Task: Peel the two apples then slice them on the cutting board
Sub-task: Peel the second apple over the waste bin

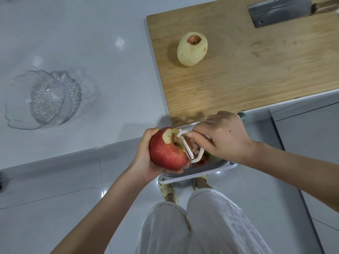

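We look down on a pale, glossy countertop (91,43) whose edge runs across the view, with a light tiled floor (55,189) beneath it. Just off that edge, over the floor, our left hand (145,162) cups a red apple (166,153), fingers curled under it and the thumb wrapped over its far side, so the fruit is firmly held with the stem hollow facing up. A small pale patch beside the hollow is bare of skin; the rest is red. Our right hand (223,136) pinches a white Y-shaped peeler (187,145) between thumb and fingers, and the blade lies against the apple on the side facing that hand, next to the hollow. Scraps of peel cling to the peeler's frame. Directly below the two hands sits a grey bin with a white rim (201,169), with bits of red showing inside. Beyond the hands, on the counter, lies a wooden cutting board (256,70); on it, well apart from the held fruit, rests a peeled apple (191,49), pale yellow with a ring of red skin left round its stem. At the board's far corner lies a cleaver (278,11) with a wooden handle, its blade flat on the wood. Far off past the left hand, a clear textured glass bowl (45,99) stands on the counter. Nearer to us than the grip we see white trousers (201,226) and pale sandals (167,191).
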A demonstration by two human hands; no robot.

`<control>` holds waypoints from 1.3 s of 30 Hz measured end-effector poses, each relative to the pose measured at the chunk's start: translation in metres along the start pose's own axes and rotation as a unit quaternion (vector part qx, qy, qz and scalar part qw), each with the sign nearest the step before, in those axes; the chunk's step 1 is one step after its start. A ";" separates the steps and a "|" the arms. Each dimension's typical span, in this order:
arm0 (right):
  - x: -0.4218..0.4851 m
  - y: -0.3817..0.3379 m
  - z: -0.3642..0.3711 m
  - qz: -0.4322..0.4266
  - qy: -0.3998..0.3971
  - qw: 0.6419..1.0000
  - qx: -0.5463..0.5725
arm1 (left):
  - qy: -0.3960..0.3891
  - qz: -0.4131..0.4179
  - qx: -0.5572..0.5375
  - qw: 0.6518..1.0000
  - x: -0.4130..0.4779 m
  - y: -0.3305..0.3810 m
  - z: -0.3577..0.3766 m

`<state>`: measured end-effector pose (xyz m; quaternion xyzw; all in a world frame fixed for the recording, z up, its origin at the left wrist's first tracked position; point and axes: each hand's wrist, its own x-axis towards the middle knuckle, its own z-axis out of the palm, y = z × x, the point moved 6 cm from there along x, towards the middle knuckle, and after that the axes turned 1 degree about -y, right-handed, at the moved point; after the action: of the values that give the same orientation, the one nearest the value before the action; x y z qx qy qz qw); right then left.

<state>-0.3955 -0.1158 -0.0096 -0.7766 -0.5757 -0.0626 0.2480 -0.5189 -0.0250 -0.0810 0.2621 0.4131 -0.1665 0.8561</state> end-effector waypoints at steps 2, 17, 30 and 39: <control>0.002 -0.013 0.000 -0.006 0.009 1.000 0.004 | 0.019 0.006 0.002 1.000 0.000 0.000 -0.001; -0.002 -0.006 0.016 -0.113 -0.046 0.992 0.030 | -0.046 -0.183 0.091 0.978 -0.004 -0.010 -0.002; -0.021 0.040 0.036 -0.074 -0.098 0.992 -0.035 | -0.065 -0.233 0.065 0.968 -0.014 -0.008 -0.004; -0.066 0.051 0.084 0.381 -0.522 0.751 0.135 | 0.050 -0.161 0.041 0.985 0.002 -0.007 -0.018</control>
<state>-0.3862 -0.1457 -0.1239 -0.8018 -0.2749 0.5304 0.0147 -0.5324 -0.0205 -0.0943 0.2353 0.4851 -0.3060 0.7847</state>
